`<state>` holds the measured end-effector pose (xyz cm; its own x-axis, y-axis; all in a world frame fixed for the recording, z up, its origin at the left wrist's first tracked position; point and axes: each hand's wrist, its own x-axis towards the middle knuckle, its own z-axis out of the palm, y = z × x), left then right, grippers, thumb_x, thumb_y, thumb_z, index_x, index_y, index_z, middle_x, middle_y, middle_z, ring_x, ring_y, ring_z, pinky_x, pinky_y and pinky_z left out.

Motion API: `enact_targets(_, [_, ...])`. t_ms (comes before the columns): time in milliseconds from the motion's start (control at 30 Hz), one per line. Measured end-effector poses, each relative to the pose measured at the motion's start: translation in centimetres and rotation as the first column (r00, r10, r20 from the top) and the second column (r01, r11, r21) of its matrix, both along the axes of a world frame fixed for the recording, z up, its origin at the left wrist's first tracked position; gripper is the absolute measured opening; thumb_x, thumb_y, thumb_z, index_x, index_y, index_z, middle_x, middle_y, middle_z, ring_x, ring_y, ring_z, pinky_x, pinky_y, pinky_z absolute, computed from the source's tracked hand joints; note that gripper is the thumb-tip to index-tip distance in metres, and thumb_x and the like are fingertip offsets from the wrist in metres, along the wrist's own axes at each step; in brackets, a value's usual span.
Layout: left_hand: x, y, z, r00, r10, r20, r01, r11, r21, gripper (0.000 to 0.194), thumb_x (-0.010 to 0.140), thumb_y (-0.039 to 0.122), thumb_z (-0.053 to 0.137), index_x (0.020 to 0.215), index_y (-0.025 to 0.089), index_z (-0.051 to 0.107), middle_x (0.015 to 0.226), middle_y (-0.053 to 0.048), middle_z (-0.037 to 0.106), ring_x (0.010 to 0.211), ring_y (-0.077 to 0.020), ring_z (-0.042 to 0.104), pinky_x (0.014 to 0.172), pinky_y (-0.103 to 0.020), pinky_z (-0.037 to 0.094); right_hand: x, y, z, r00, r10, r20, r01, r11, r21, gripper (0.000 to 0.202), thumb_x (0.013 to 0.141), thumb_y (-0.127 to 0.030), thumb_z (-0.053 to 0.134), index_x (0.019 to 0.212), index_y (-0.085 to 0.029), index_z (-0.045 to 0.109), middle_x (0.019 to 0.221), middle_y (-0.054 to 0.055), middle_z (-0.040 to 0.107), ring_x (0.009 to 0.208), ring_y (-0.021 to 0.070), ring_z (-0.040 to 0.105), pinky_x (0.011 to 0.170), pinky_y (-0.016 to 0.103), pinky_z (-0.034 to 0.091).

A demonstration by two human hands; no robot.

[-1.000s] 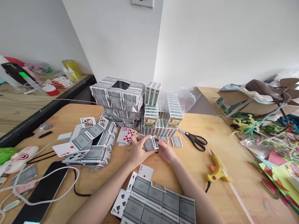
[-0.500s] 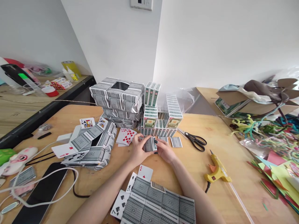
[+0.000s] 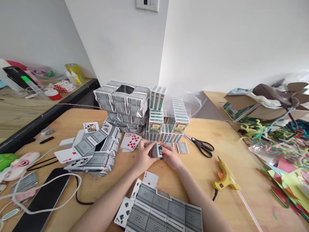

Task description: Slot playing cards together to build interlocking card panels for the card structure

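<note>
Patterned card | left fingers, right fingers gripping it | diamond card: "A" | spade card: "7"

Craft workshop: glue gun, scissors, coloured paper.

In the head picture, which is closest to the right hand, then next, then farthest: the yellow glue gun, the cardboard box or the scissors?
1. Scissors: just right of the right hand.
2. Yellow glue gun: farther right, toward the person.
3. Cardboard box: far right, toward the back.
</note>
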<state>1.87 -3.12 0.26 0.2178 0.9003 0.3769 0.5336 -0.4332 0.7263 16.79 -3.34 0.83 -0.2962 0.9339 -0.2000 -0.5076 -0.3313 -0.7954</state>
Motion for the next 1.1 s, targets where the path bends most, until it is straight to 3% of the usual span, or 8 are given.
enact_targets(200, [0.04, 0.03, 0.16, 0.999, -0.045, 0.008, 0.045, 0.999, 0.005, 0.06, 0.059, 0.029, 0.071, 0.115, 0.03, 0.047, 0.109, -0.006, 0.038, 0.1, -0.0228, 0.044, 0.09, -0.041, 0.038, 0.01, 0.0, -0.39, 0.999, -0.025, 0.047, 0.024, 1.0, 0.016, 0.028, 0.064, -0.029, 0.068, 0.089, -0.018, 0.062, 0.08, 0.003, 0.065, 0.066, 0.0142, 0.059, 0.059, 0.025, 0.044])
enact_targets(367, [0.12, -0.08, 0.52, 0.997, -0.078, 0.004, 0.078, 0.997, 0.011, 0.058, 0.064, 0.033, 0.067, 0.117, 0.029, 0.044, 0.102, -0.005, 0.051, 0.097, -0.0232, 0.046, 0.084, -0.04, 0.041, -0.01, -0.11, -0.25, 0.998, 0.029, 0.056, -0.03, 0.999, 0.03, 0.027, 0.068, -0.032, 0.065, 0.09, -0.017, 0.061, 0.08, 0.003, 0.064, 0.07, 0.0153, 0.059, 0.058, 0.024, 0.042])
enact_targets(533, [0.04, -0.19, 0.44, 0.998, -0.061, -0.007, 0.061, 0.998, 0.013, 0.059, 0.062, 0.038, 0.068, 0.116, 0.028, 0.045, 0.101, -0.005, 0.049, 0.095, -0.0229, 0.045, 0.083, -0.04, 0.041, -0.11, -0.54, -0.01, 0.998, 0.061, 0.019, -0.061, 0.998, 0.008, 0.026, 0.069, -0.032, 0.065, 0.091, -0.019, 0.059, 0.081, 0.002, 0.064, 0.074, 0.0141, 0.058, 0.057, 0.021, 0.041])
enact_targets(767, [0.08, -0.25, 0.53, 0.998, -0.05, -0.023, 0.05, 0.999, -0.013, 0.059, 0.06, 0.039, 0.069, 0.114, 0.027, 0.046, 0.102, -0.005, 0.048, 0.095, -0.0237, 0.044, 0.082, -0.04, 0.04, -0.05, -0.85, 0.25, 0.994, 0.098, 0.052, -0.09, 0.987, -0.134, 0.033, 0.069, -0.036, 0.064, 0.097, -0.024, 0.053, 0.085, 0.001, 0.063, 0.076, 0.0145, 0.059, 0.054, 0.02, 0.04])
enact_targets(933, [0.13, -0.33, 0.47, 0.997, -0.078, -0.004, 0.078, 0.997, -0.02, 0.065, 0.06, 0.041, 0.068, 0.119, 0.027, 0.043, 0.106, -0.006, 0.045, 0.101, -0.0237, 0.042, 0.086, -0.04, 0.039, -0.38, -0.64, 0.3, 0.997, 0.072, -0.006, -0.073, 0.997, -0.037, 0.03, 0.069, -0.032, 0.063, 0.094, -0.021, 0.052, 0.08, 0.001, 0.063, 0.068, 0.0146, 0.06, 0.047, 0.019, 0.039])
enact_targets(1100, [-0.01, -0.48, 0.91, 0.99, -0.143, 0.014, 0.144, 0.989, -0.019, 0.071, 0.065, 0.039, 0.065, 0.128, 0.029, 0.032, 0.118, -0.007, 0.039, 0.11, -0.0242, 0.037, 0.094, -0.041, 0.034, -0.3, -0.46, 0.19, 0.996, 0.064, -0.067, -0.065, 0.998, -0.013, 0.031, 0.07, -0.03, 0.062, 0.097, -0.022, 0.049, 0.08, 0.002, 0.064, 0.073, 0.0191, 0.063, 0.061, 0.03, 0.047])
